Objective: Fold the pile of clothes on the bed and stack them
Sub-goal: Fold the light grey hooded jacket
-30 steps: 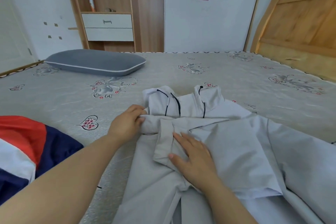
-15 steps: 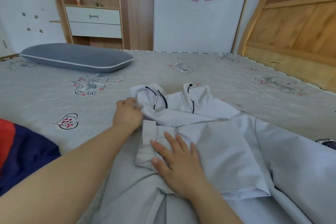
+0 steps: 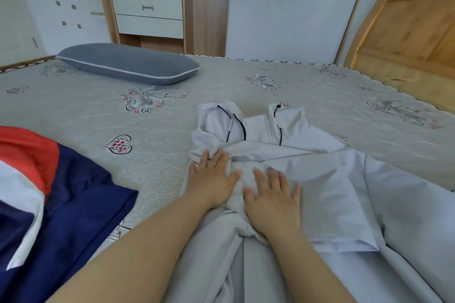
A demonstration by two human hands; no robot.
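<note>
Entry, head view. Landmark for all positions: the pale grey hooded jacket (image 3: 307, 179), spread on the bed (image 3: 73, 115) with its hood and dark drawcords at the far end and its body running back toward me.

Left hand (image 3: 211, 179): flat, fingers straight and slightly spread, pressing on the jacket's left shoulder area just below the hood. It grips nothing.

Right hand (image 3: 273, 197): also flat and spread, palm down on a folded-in panel of the jacket, just right of the left hand; the thumbs nearly meet. It grips nothing either.

Why held so, as I judge it: a sleeve or side panel appears turned inward across the chest, and both palms pin that fold and smooth it so the thin fabric does not spring back. Flat palms suit this better than a pinch, which would bunch the cloth.

Left of the jacket, well apart, lies a red, white and navy garment (image 3: 49, 199), crumpled; I judge it not yet folded. Beyond the jacket, toward the far left, a grey pillow (image 3: 128, 63). To the jacket's far right, the wooden headboard (image 3: 406, 32).

Progress, my estimate: early; the jacket's right side and lower part are unfolded, and no stack is in view.
</note>
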